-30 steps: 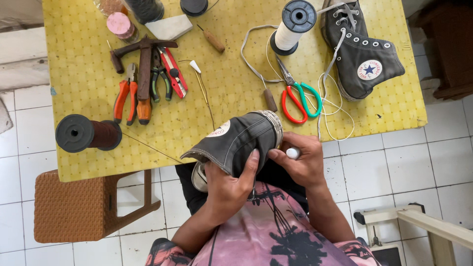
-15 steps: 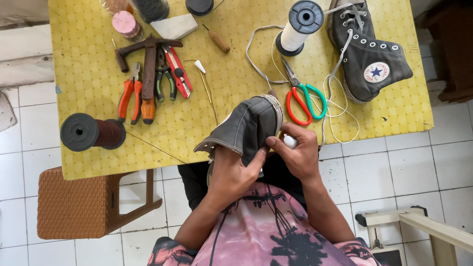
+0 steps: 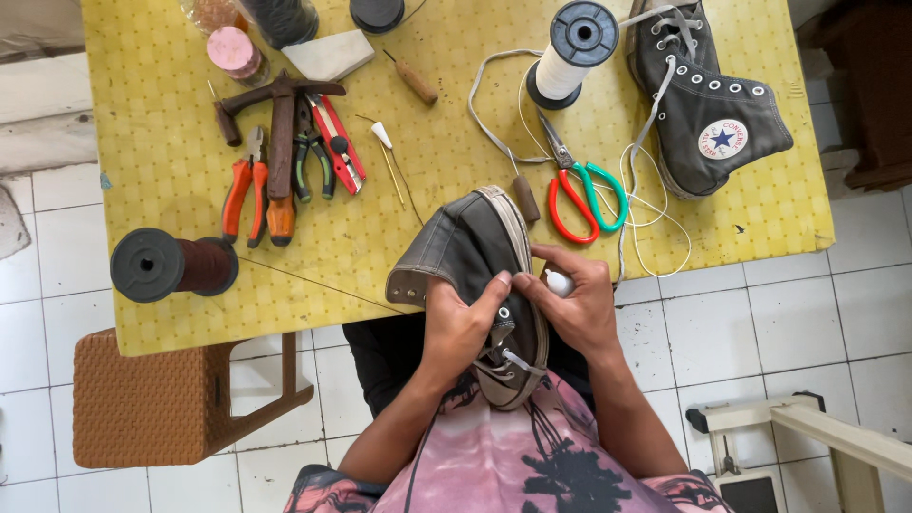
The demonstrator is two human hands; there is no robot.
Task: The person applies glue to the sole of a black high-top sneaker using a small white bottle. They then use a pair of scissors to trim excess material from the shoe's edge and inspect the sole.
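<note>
A dark grey high-top sneaker (image 3: 465, 252) rests on my lap, its heel end leaning on the edge of the yellow table (image 3: 171, 180). My left hand (image 3: 463, 328) grips it around the middle, thumb near the rubber sole edge. My right hand (image 3: 577, 306) pinches at that same edge beside my left thumb and has a small white object tucked against the palm. A white lace end shows under my hands.
On the table lie the matching sneaker (image 3: 703, 104), a white thread spool (image 3: 570, 47), red-and-green scissors (image 3: 581, 185), a dark thread spool (image 3: 171, 266), pliers and a hammer (image 3: 275, 142), awls and loose cord. A brown stool (image 3: 152, 408) stands lower left, a white frame (image 3: 817, 437) lower right.
The sneaker has been turned and tipped up, so its heel now points at the table. Both hands shifted along the sole edge and the fingers closed together there.
</note>
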